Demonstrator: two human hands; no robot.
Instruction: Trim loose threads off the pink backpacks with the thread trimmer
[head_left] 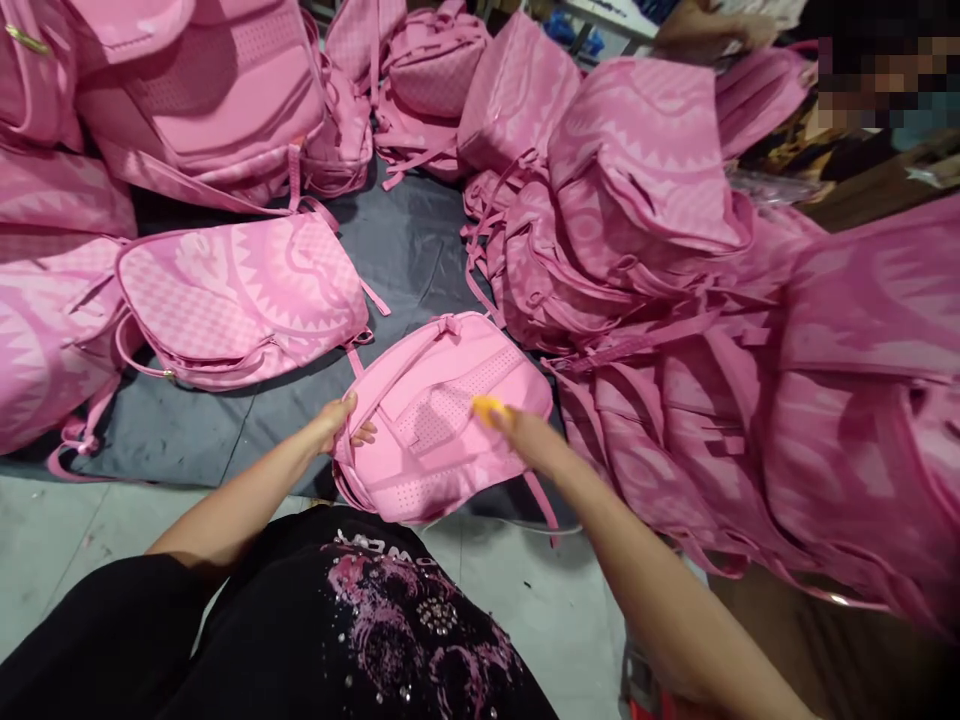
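Observation:
A pink backpack [480, 345] lies in front of me near the table's front edge, its padded, perforated back panel facing up. My left hand [341, 425] is closed around its left edge by the shoulder strap, thumb and fingertips showing. Over the panel's right part, my right hand [514, 425] is closed on a small yellow object [489, 410]. Blur hides what kind of thing this is, and I cannot tell whether it touches the panel. Another pink backpack [300, 275] with a pale zigzag pattern lies just to the left, front up.
The table has a dark grey cover [405, 235]. Pink backpacks [202, 100] are piled at the back left, and more pink backpacks [645, 160] are stacked along the right. Straps hang loose among them. A co-worker's arm [705, 30] shows at the far right.

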